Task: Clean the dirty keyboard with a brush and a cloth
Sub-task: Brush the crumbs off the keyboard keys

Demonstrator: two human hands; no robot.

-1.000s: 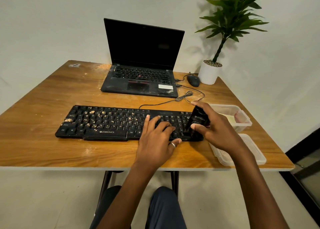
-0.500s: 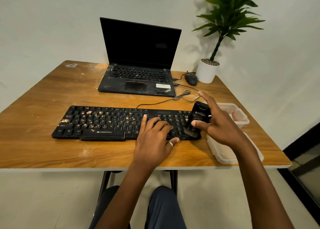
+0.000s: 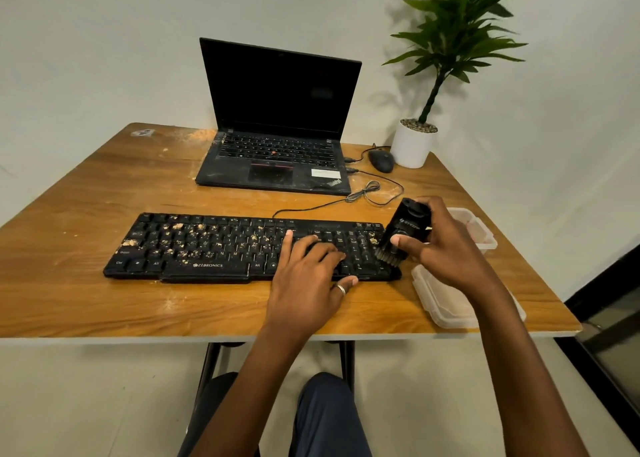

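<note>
The keyboard (image 3: 214, 249) lies toward the near edge of the table (image 3: 86, 193), with crumbs (image 3: 180, 230) thick over its left half. The left hand (image 3: 308, 283) lies spread on keys right of centre, pinning it. The right hand (image 3: 446, 249) grips the brush (image 3: 405, 230), bristles apparently touching the rightmost keys. A hard stroke could flick crumbs into the 2 plastic containers (image 3: 450, 307) just beside, or wedge them between keys.

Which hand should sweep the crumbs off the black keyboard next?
The right hand. It grips the black block-shaped brush, bristles down at the right end of the crumb-strewn black keyboard. The left hand only rests on it, holding nothing.
</note>
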